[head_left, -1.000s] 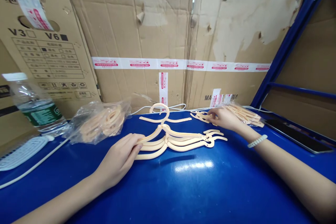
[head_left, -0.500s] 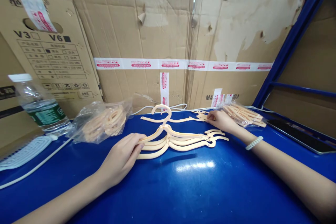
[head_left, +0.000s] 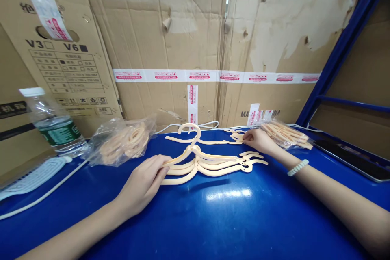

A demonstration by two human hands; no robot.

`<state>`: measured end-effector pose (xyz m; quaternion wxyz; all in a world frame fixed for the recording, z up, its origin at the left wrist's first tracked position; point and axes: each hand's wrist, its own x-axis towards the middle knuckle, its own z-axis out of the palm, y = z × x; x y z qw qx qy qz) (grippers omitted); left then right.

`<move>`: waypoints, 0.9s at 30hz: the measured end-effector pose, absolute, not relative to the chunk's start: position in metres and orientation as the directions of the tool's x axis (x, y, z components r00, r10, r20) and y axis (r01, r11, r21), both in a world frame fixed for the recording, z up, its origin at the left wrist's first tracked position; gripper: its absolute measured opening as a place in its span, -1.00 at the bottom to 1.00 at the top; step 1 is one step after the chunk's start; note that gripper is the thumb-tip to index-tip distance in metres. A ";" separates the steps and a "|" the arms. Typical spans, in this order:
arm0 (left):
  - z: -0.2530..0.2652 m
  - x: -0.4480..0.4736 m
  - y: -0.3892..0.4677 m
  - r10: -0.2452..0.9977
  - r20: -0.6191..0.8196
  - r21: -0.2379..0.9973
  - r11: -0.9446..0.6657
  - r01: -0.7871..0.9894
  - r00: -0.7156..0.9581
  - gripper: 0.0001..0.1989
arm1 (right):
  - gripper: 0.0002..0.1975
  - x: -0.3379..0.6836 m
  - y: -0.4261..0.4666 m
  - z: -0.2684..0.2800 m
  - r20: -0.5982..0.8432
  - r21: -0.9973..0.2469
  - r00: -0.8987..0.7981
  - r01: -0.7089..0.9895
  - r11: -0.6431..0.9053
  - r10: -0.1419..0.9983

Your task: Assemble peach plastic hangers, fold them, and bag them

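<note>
My left hand (head_left: 144, 185) is closed around the left arm of a cream plastic clothes hanger (head_left: 210, 156), whose hook points up. Under and in front of it, more cream hanger arms (head_left: 219, 172) lie bunched together, their ends fanning out at the right. Behind them a long, thin cream hanger piece (head_left: 201, 142) lies across the blue surface. At its right end, my right hand (head_left: 258, 140) has thumb and fingers pinched on a hanger part beside a few small cream pieces (head_left: 236, 134). The fingers partly hide what they hold.
Clear bags of cream hanger parts stand left (head_left: 124, 144) and right (head_left: 286, 133). At the left are a water bottle (head_left: 57, 124), a pale hairbrush (head_left: 39, 174) and a white cable (head_left: 55, 190). A dark phone (head_left: 350, 160) lies far right. Cardboard (head_left: 170, 48) walls the back.
The view has shifted slightly. The long hanger piece behind now reaches my right fingertips, where a gap showed before. My left hand keeps its hold on the hanger.
</note>
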<state>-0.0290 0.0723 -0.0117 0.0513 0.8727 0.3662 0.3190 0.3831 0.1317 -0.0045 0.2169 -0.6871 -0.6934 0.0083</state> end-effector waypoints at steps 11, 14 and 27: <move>-0.008 -0.028 0.071 0.669 0.523 0.299 -0.725 0.621 0.529 -0.79 | -0.96 0.384 0.125 0.014 0.244 -0.296 0.001 0.952 0.074 0.970; -0.009 -0.028 0.071 0.673 0.516 0.303 -0.722 0.622 0.529 -0.79 | -0.94 0.384 0.115 0.032 0.205 -0.354 -0.041 0.928 0.113 0.978; -0.010 -0.028 0.072 0.691 0.512 0.334 -0.707 0.624 0.509 -0.79 | -0.73 0.330 0.076 0.049 -0.122 -0.992 -0.471 0.052 -0.111 0.874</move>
